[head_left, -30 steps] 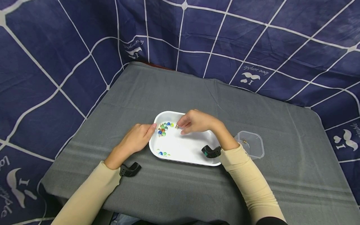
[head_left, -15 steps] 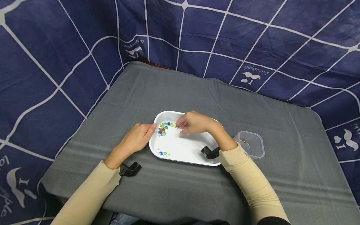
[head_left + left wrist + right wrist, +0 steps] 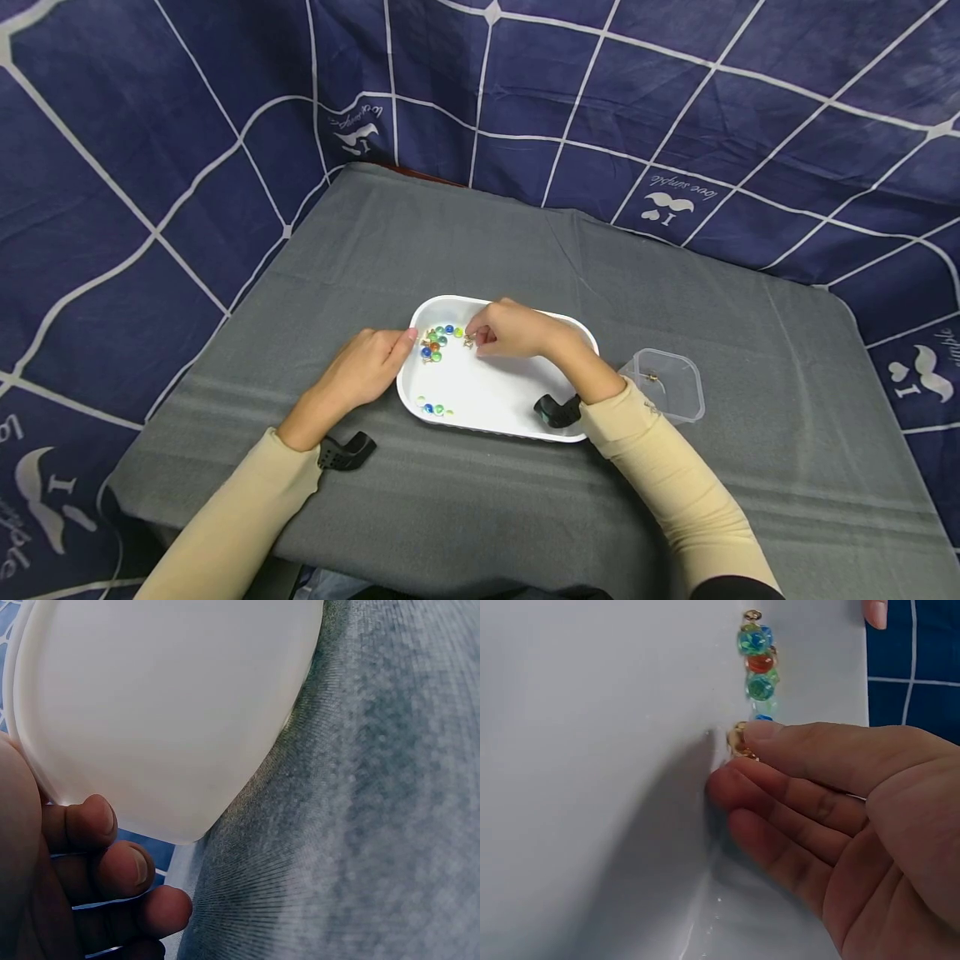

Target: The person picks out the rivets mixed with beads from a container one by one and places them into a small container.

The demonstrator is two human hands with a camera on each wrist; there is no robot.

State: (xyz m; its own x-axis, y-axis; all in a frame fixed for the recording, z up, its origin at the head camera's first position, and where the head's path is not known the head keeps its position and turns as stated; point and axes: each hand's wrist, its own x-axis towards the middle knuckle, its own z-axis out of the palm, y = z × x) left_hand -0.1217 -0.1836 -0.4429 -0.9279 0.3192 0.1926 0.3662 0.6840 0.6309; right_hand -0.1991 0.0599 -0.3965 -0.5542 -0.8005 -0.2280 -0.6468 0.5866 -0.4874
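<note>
My left hand (image 3: 366, 367) grips the left rim of a white tray (image 3: 502, 392), thumb on top. In the left wrist view, curled fingers (image 3: 124, 866) show beside the tray's outer wall. Inside the tray, my right hand (image 3: 517, 327) pinches a small gold-coloured metal piece (image 3: 739, 737) between thumb and index finger, low over the tray floor. Its exact kind is too small to tell. To the left of that piece lie several coloured glass marbles (image 3: 437, 357), blue, green, yellow and orange, with other gold bits among them.
More marbles (image 3: 429, 409) lie in the tray's near left corner. A clear plastic box (image 3: 682, 387) stands right of the tray, with a small gold piece (image 3: 652, 377) in it. Grey cloth (image 3: 465, 500) covers the table. A blue patterned curtain (image 3: 570, 92) hangs behind.
My right hand has moved slightly left and down, its thumb and index finger closing on the gold piece, which has tilted or shifted slightly. The left hand has stayed on the rim.
</note>
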